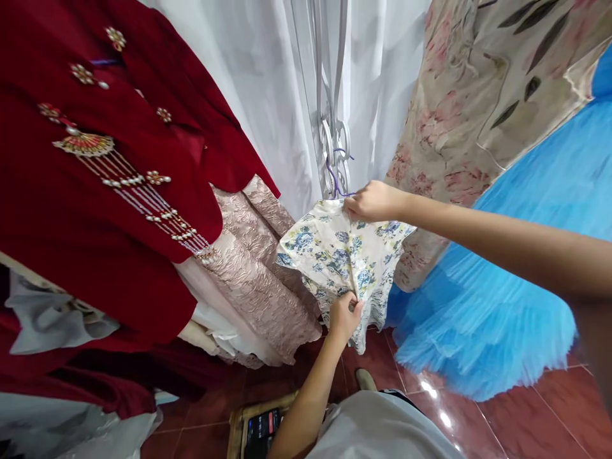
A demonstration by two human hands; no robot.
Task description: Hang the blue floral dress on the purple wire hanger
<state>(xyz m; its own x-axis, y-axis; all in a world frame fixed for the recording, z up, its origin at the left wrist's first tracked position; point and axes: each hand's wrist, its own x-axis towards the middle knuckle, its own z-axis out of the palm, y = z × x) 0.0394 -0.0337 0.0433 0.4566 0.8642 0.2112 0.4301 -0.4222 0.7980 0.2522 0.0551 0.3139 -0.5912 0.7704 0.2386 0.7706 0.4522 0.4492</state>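
Note:
A white blouse with blue flowers and short sleeves hangs in front of me on a purple hanger. My right hand is closed on the blouse's collar at the top of the front opening. Lower down, my left hand pinches the front edge of the blouse near its hem. The cloth between the two hands is drawn fairly straight. My right fingertips are partly hidden behind the knuckles.
At left hangs a dark red jacket with beaded ornaments, beside a pink embossed dress. A floral dress and a blue tulle skirt hang at right. White curtains stand behind. A phone lies on a wooden stool.

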